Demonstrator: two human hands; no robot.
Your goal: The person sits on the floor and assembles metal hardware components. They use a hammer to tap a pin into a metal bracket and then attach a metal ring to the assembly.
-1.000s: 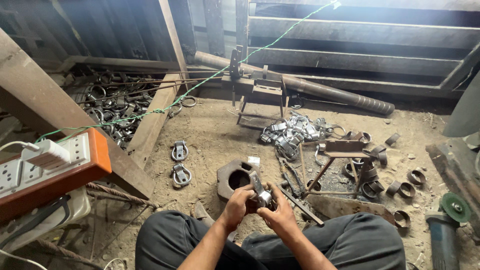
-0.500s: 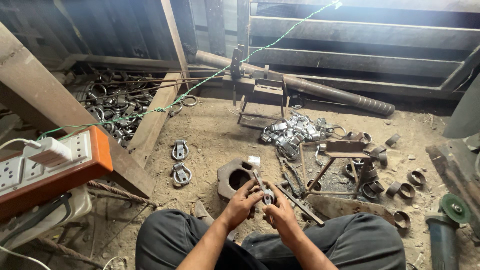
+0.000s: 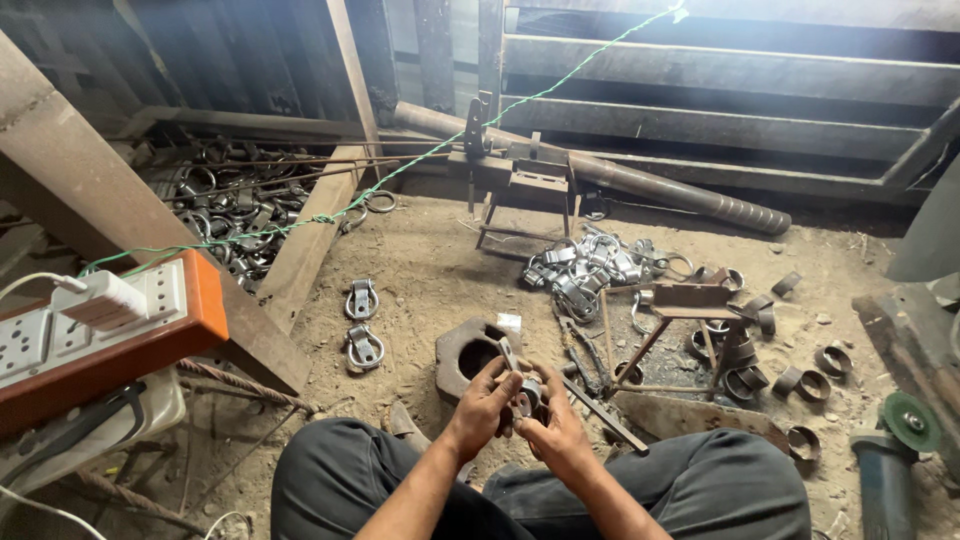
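Observation:
I sit on a dirt floor with my knees apart. My left hand (image 3: pixel 482 408) and my right hand (image 3: pixel 553 428) meet between my legs, both closed on a small metal ring clamp (image 3: pixel 524 396). A thin metal strip sticks up from it past my left fingers. Just beyond my hands a thick steel block with a round hole (image 3: pixel 468 352) lies on the ground. Two finished ring clamps (image 3: pixel 362 322) lie to its left.
A pile of shiny clamps (image 3: pixel 590 266) and a small steel stand (image 3: pixel 682 322) sit ahead right, with loose rings (image 3: pixel 815 380) around. An angle grinder (image 3: pixel 895 450) lies far right. An orange power strip (image 3: pixel 95 325) is at left, a heap of rings (image 3: pixel 225 205) behind a beam.
My hands stay together on the clamp and shift only slightly, turning the part between the fingers. Nothing else on the floor has moved.

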